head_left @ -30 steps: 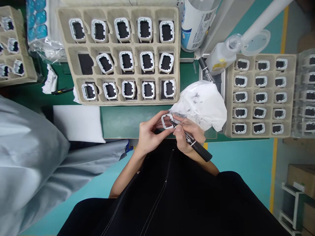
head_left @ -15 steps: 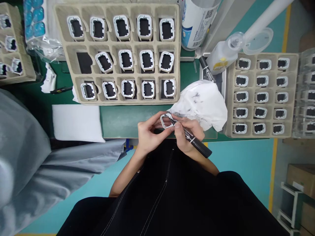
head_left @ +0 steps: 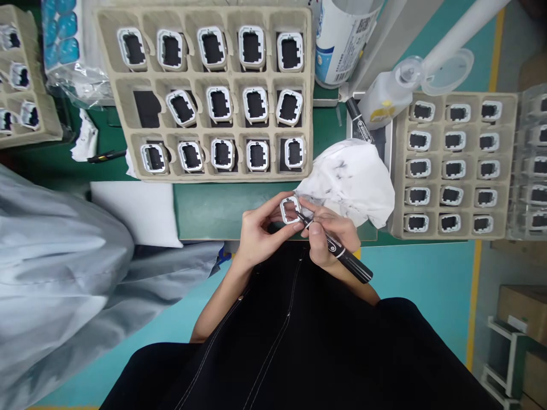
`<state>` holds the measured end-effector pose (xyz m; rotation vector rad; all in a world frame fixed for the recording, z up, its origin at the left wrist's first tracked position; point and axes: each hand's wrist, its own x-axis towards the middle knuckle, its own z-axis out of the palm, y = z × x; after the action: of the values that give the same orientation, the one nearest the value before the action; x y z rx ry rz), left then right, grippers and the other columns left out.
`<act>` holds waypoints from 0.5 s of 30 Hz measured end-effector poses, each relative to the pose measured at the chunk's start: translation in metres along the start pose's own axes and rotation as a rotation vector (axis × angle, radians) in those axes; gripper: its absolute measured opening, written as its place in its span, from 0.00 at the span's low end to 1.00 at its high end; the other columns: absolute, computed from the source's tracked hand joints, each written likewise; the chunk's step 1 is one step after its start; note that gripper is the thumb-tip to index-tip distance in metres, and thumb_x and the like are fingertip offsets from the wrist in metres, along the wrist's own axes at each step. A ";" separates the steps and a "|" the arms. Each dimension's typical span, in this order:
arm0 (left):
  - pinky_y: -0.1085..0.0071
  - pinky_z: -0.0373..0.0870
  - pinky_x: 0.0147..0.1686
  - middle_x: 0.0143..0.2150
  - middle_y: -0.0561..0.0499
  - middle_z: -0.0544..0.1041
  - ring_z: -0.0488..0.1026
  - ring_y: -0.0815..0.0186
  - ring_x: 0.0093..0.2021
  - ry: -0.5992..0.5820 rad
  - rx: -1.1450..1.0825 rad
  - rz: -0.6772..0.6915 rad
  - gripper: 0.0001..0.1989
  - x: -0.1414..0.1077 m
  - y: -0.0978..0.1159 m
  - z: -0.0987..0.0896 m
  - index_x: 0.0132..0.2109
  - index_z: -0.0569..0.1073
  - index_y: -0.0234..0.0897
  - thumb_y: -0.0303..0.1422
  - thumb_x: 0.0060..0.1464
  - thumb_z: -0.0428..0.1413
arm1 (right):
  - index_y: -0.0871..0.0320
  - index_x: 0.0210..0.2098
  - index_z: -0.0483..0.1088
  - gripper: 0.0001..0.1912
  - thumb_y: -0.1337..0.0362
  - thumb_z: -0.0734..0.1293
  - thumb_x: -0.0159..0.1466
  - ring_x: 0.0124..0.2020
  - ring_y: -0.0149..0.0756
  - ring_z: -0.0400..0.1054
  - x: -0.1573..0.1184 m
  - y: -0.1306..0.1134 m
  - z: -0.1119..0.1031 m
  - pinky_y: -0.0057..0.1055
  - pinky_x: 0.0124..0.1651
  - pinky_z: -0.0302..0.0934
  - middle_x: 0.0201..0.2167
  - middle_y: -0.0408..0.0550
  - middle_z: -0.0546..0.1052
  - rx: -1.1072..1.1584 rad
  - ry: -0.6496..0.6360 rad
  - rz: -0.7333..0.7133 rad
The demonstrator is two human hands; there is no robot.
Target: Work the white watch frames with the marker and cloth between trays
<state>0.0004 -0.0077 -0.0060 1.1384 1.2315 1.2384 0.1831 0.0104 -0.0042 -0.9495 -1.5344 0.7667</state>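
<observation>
Between its thumb and fingers, my left hand (head_left: 262, 233) grips a small white square frame (head_left: 283, 211) with rounded corners. My right hand (head_left: 329, 230) is closed round a black marker pen (head_left: 348, 262), whose tip lies at the frame's lower right edge; whether it touches cannot be made out. Behind both hands stands a moulded tray (head_left: 205, 130) of similar frames, one of its compartments showing only a dark bottom. A crumpled white cloth (head_left: 348, 176) with dark smudges lies just beyond my right hand.
At the right are a second tray of frames (head_left: 472, 125), a pump bottle (head_left: 387, 97) and another marker (head_left: 358, 118). A white pad (head_left: 137, 213) lies on the left. Beside it, a person in a grey garment (head_left: 64, 273) is close to the bench.
The marker and my right hand have shifted slightly right and down, with the tip nearer the frame's edge. The grey garment at the left has moved right, covering part of the white pad.
</observation>
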 end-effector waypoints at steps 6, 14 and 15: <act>0.63 0.95 0.58 0.52 0.46 0.95 0.96 0.55 0.49 -0.024 -0.010 0.051 0.34 0.001 -0.004 -0.001 0.72 0.87 0.40 0.42 0.63 0.82 | 0.46 0.46 0.74 0.06 0.63 0.72 0.82 0.33 0.42 0.88 0.002 0.001 0.004 0.54 0.55 0.95 0.27 0.34 0.81 0.085 0.067 -0.085; 0.63 0.95 0.59 0.54 0.46 0.95 0.95 0.56 0.52 -0.034 -0.030 0.083 0.31 0.002 -0.005 -0.001 0.73 0.86 0.43 0.39 0.68 0.80 | 0.46 0.47 0.72 0.07 0.66 0.72 0.81 0.26 0.38 0.83 0.009 0.000 0.011 0.54 0.51 0.96 0.26 0.33 0.79 0.075 0.101 -0.157; 0.64 0.95 0.58 0.54 0.47 0.94 0.95 0.57 0.51 -0.024 -0.027 0.089 0.30 0.002 -0.004 0.000 0.73 0.87 0.43 0.39 0.68 0.80 | 0.46 0.47 0.72 0.06 0.65 0.71 0.81 0.26 0.38 0.82 0.010 0.001 0.013 0.55 0.50 0.96 0.26 0.33 0.79 0.068 0.129 -0.181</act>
<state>0.0004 -0.0062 -0.0104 1.1958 1.1536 1.2997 0.1700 0.0195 -0.0027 -0.7826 -1.4496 0.6129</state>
